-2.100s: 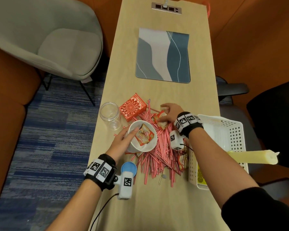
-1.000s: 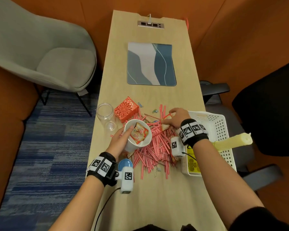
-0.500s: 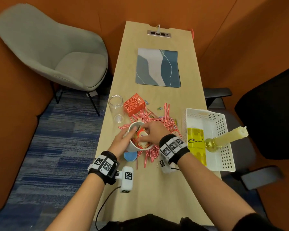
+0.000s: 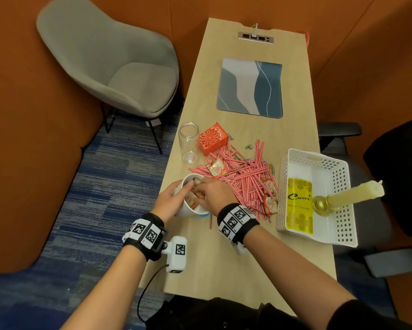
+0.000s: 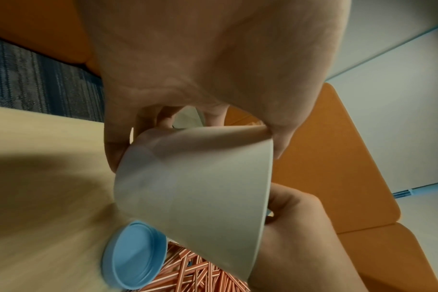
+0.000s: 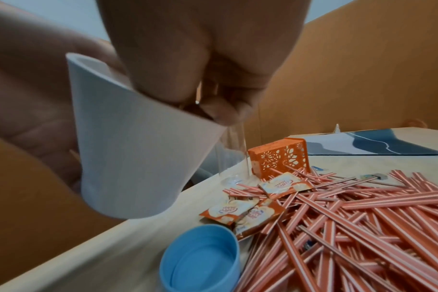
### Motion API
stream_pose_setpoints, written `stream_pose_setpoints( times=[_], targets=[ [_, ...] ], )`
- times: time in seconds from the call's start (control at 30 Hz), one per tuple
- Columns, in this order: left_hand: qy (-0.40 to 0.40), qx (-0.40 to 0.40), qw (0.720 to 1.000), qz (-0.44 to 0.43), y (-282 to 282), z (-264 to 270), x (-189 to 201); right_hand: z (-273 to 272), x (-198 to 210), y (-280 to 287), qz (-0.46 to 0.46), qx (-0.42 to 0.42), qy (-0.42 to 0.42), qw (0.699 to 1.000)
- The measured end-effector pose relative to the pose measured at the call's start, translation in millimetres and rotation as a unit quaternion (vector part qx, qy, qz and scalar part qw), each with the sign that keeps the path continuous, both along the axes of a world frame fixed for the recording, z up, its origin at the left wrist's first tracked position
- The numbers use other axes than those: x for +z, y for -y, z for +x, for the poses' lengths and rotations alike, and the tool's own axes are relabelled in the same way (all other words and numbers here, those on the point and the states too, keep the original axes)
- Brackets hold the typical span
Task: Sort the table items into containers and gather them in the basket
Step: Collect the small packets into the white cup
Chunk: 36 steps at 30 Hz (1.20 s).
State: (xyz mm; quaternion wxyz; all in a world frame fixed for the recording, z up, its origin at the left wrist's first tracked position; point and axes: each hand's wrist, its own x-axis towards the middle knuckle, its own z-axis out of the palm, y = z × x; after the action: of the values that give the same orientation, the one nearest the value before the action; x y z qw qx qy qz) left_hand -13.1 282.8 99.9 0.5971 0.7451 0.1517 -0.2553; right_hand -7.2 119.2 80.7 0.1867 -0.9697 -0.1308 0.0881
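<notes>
Left hand (image 4: 170, 201) gripped the tilted white cup (image 5: 193, 199) off the wooden table (image 4: 224, 270). Right hand (image 4: 213, 194) was dipped in it, fingers hidden, can't tell its grip. Straws (image 4: 247, 179) and basket (image 4: 343, 201) beyond, orange walls (image 4: 21, 115) around.

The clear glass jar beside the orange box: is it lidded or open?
Open. The glass jar shows a bare rim, and a blue lid lies apart on the table.

Head view looks down from above, wrist views close, low, sharing the white cup (image 4: 185, 211) (image 5: 195, 189) (image 6: 138, 148)

left hand (image 4: 174, 201) curled, right hand (image 4: 214, 195) fingers bent down
</notes>
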Motion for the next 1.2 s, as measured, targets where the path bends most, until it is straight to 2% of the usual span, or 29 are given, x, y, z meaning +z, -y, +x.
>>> stream_pose_setpoints(
  times=[0.13, 0.17, 0.2, 0.23, 0.3, 0.37, 0.43, 0.47, 0.57, 0.67, 0.83, 0.97, 1.07, 1.13, 1.2],
  targets=[
    [0.01, -0.012, 1.0, 0.019, -3, 2, -10, 11, -1, -16, -0.099, 0.021, -0.035, 0.994],
    [0.009, -0.014, 1.0, 0.019, -4, 3, -12, 15, 1, -15, -0.091, 0.033, -0.061, 0.993],
    [0.005, -0.013, 1.0, 0.015, -6, 3, -11, 19, 4, -10, -0.045, 0.04, -0.105, 0.993],
    [-0.003, -0.007, 1.0, 0.005, -8, 5, -11, 25, 9, -3, 0.04, 0.034, -0.16, 0.986],
    [-0.028, 0.017, 0.999, -0.011, -15, 9, -13, 38, 19, 15, 0.216, -0.034, -0.234, 0.947],
    [-0.046, 0.048, 0.997, -0.024, -19, 14, -15, 56, 14, 34, 0.279, -0.156, -0.197, 0.927],
    [-0.05, 0.069, 0.996, -0.037, -21, 19, -19, 74, -6, 50, 0.218, -0.266, -0.097, 0.934],
    [-0.05, 0.076, 0.995, -0.042, -22, 22, -20, 82, -18, 55, 0.16, -0.29, -0.065, 0.941],
    [-0.051, 0.086, 0.994, -0.034, -26, 26, -26, 96, -44, 59, -0.008, -0.245, -0.086, 0.966],
    [-0.054, 0.085, 0.995, -0.025, -31, 31, -29, 98, -56, 55, -0.071, -0.213, -0.104, 0.969],
    [-0.05, 0.082, 0.995, -0.031, -37, 36, -27, 105, -56, 61, -0.01, -0.235, -0.148, 0.961],
    [-0.057, 0.099, 0.993, -0.034, -44, 37, -28, 107, -45, 68, 0.09, -0.262, -0.121, 0.953],
    [-0.063, 0.115, 0.991, -0.027, -51, 37, -34, 100, -34, 55, 0.172, -0.224, -0.168, 0.945],
    [-0.061, 0.125, 0.99, -0.019, -53, 37, -36, 94, -36, 36, 0.16, -0.167, -0.229, 0.945],
    [-0.057, 0.126, 0.99, -0.018, -53, 37, -35, 87, -46, 18, 0.105, -0.141, -0.269, 0.947]
  ],
)
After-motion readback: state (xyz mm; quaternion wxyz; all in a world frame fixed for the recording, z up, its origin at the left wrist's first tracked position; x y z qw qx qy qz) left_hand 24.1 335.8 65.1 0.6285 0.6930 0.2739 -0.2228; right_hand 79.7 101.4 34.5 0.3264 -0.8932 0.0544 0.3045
